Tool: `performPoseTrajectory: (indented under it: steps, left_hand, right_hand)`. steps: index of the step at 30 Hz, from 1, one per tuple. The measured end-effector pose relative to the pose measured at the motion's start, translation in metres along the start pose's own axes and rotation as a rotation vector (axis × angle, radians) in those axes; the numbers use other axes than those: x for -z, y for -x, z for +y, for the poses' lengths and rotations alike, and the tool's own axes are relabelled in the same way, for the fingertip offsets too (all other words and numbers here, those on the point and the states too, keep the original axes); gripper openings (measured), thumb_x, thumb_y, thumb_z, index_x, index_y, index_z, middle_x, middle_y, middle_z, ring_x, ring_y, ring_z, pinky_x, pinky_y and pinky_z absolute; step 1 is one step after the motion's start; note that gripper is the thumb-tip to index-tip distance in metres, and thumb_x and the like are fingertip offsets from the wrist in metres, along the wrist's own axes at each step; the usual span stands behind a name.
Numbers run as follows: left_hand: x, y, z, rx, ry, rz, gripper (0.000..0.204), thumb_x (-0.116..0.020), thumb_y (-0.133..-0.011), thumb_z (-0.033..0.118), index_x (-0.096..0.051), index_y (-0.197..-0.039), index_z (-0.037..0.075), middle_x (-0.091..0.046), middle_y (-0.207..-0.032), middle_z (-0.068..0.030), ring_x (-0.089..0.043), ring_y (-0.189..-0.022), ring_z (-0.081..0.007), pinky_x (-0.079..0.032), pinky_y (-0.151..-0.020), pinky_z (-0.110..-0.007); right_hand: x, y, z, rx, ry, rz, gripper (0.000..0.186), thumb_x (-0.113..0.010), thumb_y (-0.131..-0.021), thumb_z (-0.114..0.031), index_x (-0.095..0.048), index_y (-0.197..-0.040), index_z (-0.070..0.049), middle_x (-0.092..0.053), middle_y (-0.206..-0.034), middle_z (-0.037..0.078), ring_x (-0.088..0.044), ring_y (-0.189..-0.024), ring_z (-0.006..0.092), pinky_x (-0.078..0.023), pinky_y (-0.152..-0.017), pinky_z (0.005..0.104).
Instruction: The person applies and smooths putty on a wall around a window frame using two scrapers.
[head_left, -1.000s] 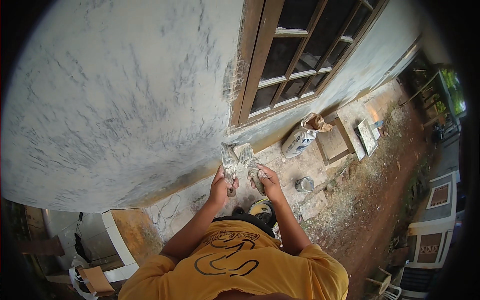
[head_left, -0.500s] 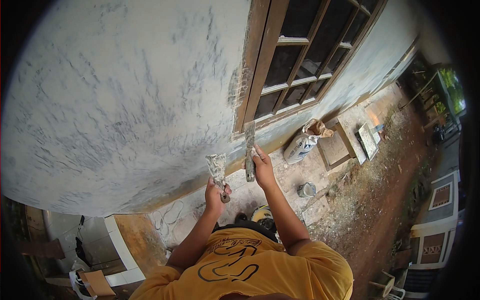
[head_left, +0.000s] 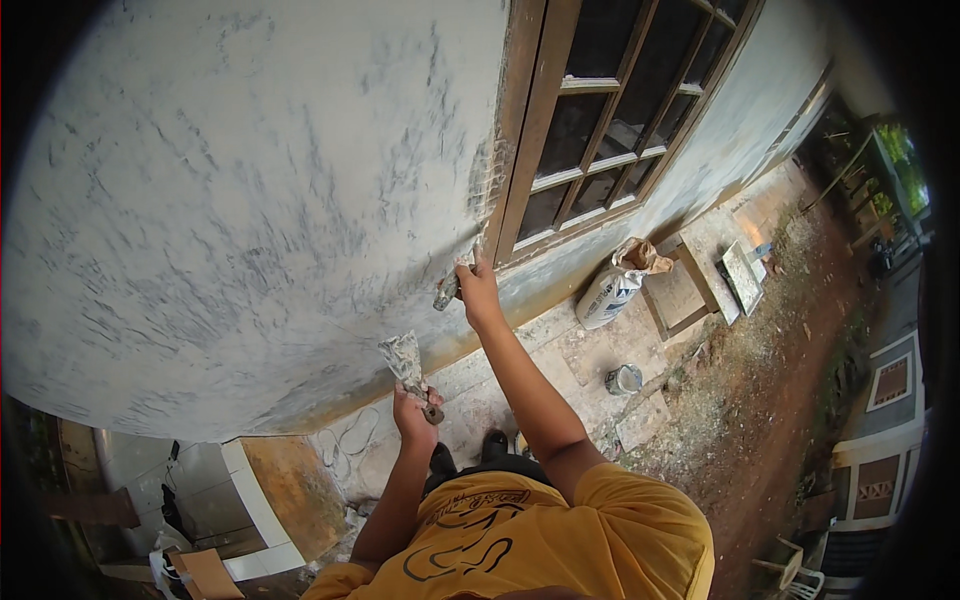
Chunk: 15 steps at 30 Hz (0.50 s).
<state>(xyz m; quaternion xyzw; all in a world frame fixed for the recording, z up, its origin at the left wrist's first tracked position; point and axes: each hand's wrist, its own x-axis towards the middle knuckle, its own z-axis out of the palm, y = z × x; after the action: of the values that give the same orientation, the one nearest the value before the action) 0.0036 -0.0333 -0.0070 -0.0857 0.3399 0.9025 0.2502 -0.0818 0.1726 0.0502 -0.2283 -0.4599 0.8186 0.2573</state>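
Note:
My left hand [head_left: 415,414] is closed round the handle of a wide putty knife [head_left: 402,360], whose blade carries whitish paste and points up toward the wall. Higher and to the right, my right hand [head_left: 478,288] grips a narrower putty knife [head_left: 447,290] by its smeared handle. Its blade is mostly hidden by the hand and lies at the wall beside the lower corner of the window frame [head_left: 512,190]. The wall [head_left: 250,200] is pale with streaky grey marks. A rough, exposed patch [head_left: 487,180] runs along the frame's left edge.
An open paper sack [head_left: 610,295] stands on the paved strip below the window. Beyond it are a low box-like slab [head_left: 690,275] and a tilted board [head_left: 741,278]. A small bucket [head_left: 624,379] stands on the right. A loose cable [head_left: 358,430] lies at the wall's foot.
My right hand has moved up and left, bringing its putty knife from in front of me to the wall by the window frame. My left hand has shifted slightly left and down.

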Motion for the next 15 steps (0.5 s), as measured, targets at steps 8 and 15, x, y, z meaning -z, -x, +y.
performPoseTrajectory:
  steps: [8, 15]
  left_hand:
    - [0.012, 0.004, 0.002, -0.007, 0.003, 0.003, 0.040, -0.041, -0.059, 0.005, -0.044, -0.099, 0.008, -0.045, -0.080, -0.0057, -0.045, -0.064, -0.0182, -0.039, -0.061, -0.032]
    - [0.007, 0.007, 0.005, -0.013, -0.019, 0.012, 0.035, -0.042, -0.060, 0.006, -0.042, -0.095, 0.009, -0.045, -0.079, -0.0059, -0.045, -0.062, -0.0186, -0.039, -0.059, -0.033]
  right_hand:
    - [-0.033, -0.013, 0.025, 0.147, 0.287, 0.032, 0.057, -0.057, -0.088, -0.015, -0.034, -0.133, 0.012, -0.052, -0.079, 0.005, -0.047, -0.065, 0.0111, -0.041, -0.057, 0.0250]
    - [0.002, -0.038, 0.040, 0.275, 0.193, 0.091, 0.055, -0.056, -0.088, -0.012, -0.037, -0.136, 0.006, -0.059, -0.093, 0.012, -0.054, -0.079, 0.0174, -0.046, -0.073, 0.0311]
